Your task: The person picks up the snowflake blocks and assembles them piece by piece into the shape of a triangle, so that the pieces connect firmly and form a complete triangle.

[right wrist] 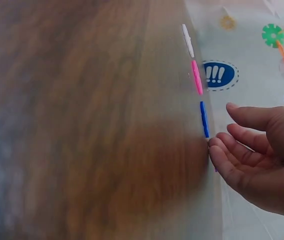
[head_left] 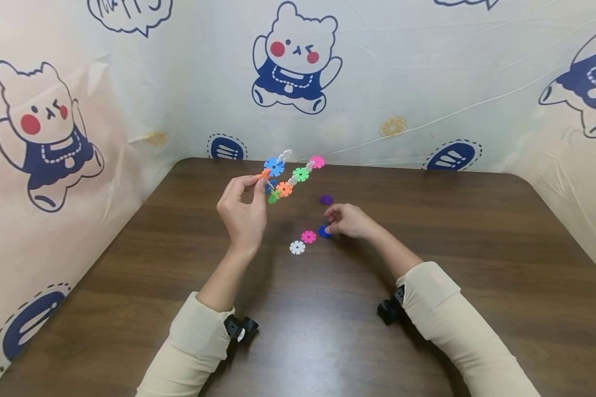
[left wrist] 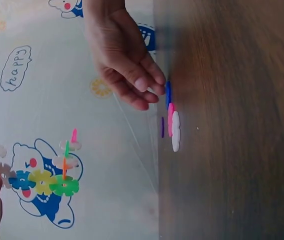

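My left hand (head_left: 245, 214) pinches an orange snowflake disc (head_left: 264, 174) between thumb and fingers, at one end of a chain of interlocked discs held above the table. The chain has blue, yellow, green, orange, pink and clear discs, such as a green disc (right wrist: 273, 35) and a yellow disc (left wrist: 43, 182). My right hand (head_left: 351, 220) is low over the table, fingers loosely bent and thumb apart, with nothing between them. Its fingertips are right at a blue disc (right wrist: 204, 119) lying flat. A pink disc (head_left: 308, 237) and a white disc (head_left: 297, 247) lie beside it in a row.
A purple disc (head_left: 326, 199) lies farther back on the brown wooden table (head_left: 303, 342). Behind the table hangs a pale curtain (head_left: 402, 66) printed with cartoon bears, close to the back edge. A small black camera sits on each sleeve cuff.
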A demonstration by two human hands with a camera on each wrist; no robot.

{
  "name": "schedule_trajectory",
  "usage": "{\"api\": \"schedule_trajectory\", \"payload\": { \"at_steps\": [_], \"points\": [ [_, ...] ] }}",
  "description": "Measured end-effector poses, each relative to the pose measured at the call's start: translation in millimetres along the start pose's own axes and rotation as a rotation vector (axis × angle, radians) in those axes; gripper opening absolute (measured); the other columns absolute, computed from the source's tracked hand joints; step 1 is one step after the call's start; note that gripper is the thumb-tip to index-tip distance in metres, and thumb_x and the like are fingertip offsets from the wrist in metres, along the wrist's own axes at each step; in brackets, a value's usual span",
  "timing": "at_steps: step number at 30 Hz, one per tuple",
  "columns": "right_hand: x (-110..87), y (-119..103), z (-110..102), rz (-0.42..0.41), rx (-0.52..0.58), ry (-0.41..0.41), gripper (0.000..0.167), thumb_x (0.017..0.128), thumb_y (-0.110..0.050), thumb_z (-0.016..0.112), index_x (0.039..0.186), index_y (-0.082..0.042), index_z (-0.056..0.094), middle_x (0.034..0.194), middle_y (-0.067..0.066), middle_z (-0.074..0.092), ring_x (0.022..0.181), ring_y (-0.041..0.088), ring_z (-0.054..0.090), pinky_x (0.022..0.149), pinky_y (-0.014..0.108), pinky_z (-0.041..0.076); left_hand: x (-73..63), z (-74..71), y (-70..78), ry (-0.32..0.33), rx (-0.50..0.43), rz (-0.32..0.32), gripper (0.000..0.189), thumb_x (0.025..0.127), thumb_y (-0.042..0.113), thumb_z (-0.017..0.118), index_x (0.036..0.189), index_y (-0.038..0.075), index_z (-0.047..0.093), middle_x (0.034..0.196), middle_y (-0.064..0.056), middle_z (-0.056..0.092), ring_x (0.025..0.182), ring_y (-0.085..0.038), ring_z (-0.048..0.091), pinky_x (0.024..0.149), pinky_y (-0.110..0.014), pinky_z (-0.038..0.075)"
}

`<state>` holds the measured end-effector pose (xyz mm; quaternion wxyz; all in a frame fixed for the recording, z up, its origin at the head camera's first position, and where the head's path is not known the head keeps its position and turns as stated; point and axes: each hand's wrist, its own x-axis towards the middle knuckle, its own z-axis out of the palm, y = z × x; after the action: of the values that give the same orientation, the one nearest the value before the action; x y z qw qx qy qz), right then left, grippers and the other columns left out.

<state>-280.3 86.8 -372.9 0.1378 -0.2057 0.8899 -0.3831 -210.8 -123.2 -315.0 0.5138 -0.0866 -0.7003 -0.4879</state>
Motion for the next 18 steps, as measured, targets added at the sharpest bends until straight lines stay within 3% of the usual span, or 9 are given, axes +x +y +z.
{"api": "schedule_trajectory", "payload": {
  "at_steps": [8,18],
  "points": [
    [5.5,1.4,2.7,0.027,-0.065,-0.051,0.033,0.081,-0.008,0.07,0.111,0.003,0.06,0.103,0.013,0.062,0.09,0.022,0.056,0.074,0.029,0.048,0.6,1.0,-0.1,0.015,-0.008,0.002,0.012,0.082,0.005,0.07,0.084,-0.006,0.067,0.081,-0.014,0.065,0.074,-0.023,0.059,0.07,-0.026,0.045],
    [7.9,4.3,3.1,0.035,-0.09,-0.091,0.035,0.081,-0.007,0.071,0.112,0.002,0.061,0.106,0.013,0.062,0.097,0.024,0.054,0.084,0.033,0.046,-1.9,1.2,-4.2,0.011,0.0,-0.017,0.014,0.082,0.007,0.069,0.085,-0.007,0.067,0.082,-0.013,0.065,0.076,-0.023,0.06,0.07,-0.027,0.046]
  ]
}}
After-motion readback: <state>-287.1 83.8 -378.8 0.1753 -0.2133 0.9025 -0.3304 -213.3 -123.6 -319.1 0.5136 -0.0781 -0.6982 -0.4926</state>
